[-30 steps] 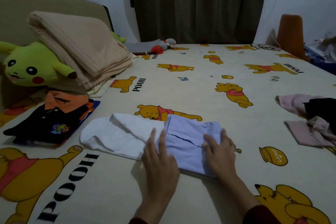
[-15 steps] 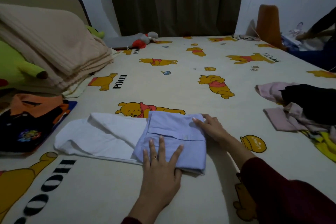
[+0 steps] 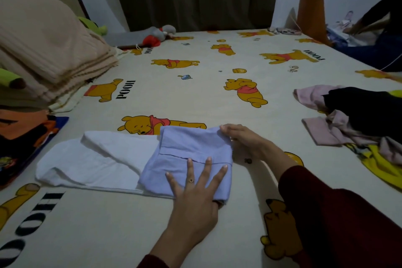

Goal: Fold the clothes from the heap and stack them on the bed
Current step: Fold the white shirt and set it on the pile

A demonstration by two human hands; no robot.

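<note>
Our right hand (image 3: pixel 243 139) slid from the blue shirt's (image 3: pixel 187 165) near side to pinch its far right corner; left hand (image 3: pixel 195 189) shifted rightward onto it.

Bed (image 3: pixel 217 98) with cream bear-print sheet carries everything. Near edge, centre: white garment (image 3: pixel 93 163) laid flat, lilac garment (image 3: pixel 187 159) folded over its right end. Left edge: dark printed garment with orange collar (image 3: pixel 24 135), beige folded blanket (image 3: pixel 50 50) behind it. Right edge: loose heap (image 3: pixel 361 119) of pink, black and yellow clothes. Far side: grey-and-red soft toy (image 3: pixel 158 36), orange cylinder (image 3: pixel 311 11) at far right.
</note>
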